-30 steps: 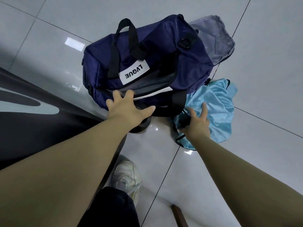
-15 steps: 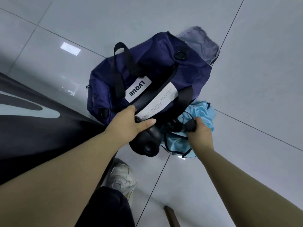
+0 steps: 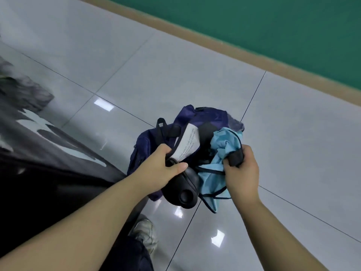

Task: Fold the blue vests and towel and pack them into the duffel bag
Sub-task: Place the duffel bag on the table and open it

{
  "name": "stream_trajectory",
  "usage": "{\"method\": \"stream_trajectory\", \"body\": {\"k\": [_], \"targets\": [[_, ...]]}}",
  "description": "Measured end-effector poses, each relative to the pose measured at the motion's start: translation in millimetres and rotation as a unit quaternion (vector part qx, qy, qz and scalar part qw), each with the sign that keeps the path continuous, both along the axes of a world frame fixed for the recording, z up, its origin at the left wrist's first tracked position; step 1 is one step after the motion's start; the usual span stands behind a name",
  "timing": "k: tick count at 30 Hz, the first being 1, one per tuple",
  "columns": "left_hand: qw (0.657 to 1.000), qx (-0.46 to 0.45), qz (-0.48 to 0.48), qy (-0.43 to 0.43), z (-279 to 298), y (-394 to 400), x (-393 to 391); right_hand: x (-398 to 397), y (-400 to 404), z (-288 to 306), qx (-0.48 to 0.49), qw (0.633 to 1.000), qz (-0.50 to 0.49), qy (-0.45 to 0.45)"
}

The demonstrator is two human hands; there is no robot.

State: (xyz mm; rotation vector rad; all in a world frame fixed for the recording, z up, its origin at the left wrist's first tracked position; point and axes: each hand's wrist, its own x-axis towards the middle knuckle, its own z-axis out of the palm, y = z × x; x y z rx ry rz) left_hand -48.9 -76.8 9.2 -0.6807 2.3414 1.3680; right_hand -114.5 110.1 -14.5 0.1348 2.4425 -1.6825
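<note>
Duffel bag (image 3: 148, 141) now lifted; white label (image 3: 187, 142) writing unreadable.

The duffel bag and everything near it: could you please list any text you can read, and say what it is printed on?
White tag on the navy duffel bag, beside the left hand: several lines of small print, too blurred to read.
Dark garment at left: large pale shapes, not legible.
Nothing else carries text.

I see the navy duffel bag (image 3: 154, 137) crumpled and held above the tiled floor (image 3: 175, 61), a white printed label showing; the light blue vest (image 3: 220, 147) (dark-trimmed) hangs bunched against its right side.
</note>
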Motion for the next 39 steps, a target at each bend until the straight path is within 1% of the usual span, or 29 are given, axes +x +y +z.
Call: {"method": "stream_trajectory", "body": {"k": [4,9,12,15,22,28,31,34,37,39], "targets": [[0.999,-0.008,0.003,0.045,56.9,7.4,8.2,3.9,-5.2,62.1,-0.029,0.998,0.030,0.045],[0.992,-0.023,-0.008,0.125,135.9,23.9,24.2,22.0,5.6,144.0,-0.078,0.992,0.021,0.093],[0.988,-0.027,-0.011,0.154,183.1,34.3,40.4,38.0,13.6,190.4,-0.080,0.986,0.028,0.142],[0.979,-0.026,-0.007,0.203,229.9,42.8,61.1,56.7,17.9,235.9,-0.088,0.977,0.038,0.192],[0.949,-0.027,0.032,0.313,343.0,44.6,116.9,102.7,8.5,351.3,-0.137,0.943,0.066,0.297],[0.918,-0.050,0.079,0.386,440.4,40.7,175.5,142.7,-12.7,442.9,-0.198,0.904,0.104,0.364],[0.897,-0.090,0.103,0.420,488.3,35.9,216.0,171.9,-29.0,487.2,-0.239,0.878,0.142,0.390],[0.875,-0.146,0.140,0.439,527.3,24.8,261.0,204.4,-52.0,522.6,-0.270,0.856,0.192,0.396],[0.860,-0.178,0.178,0.443,551.8,7.9,309.1,240.5,-84.1,547.3,-0.299,0.839,0.258,0.374],[0.850,-0.200,0.208,0.440,561.9,-5.8,342.7,265.0,-111.0,559.7,-0.302,0.826,0.315,0.357]]}}
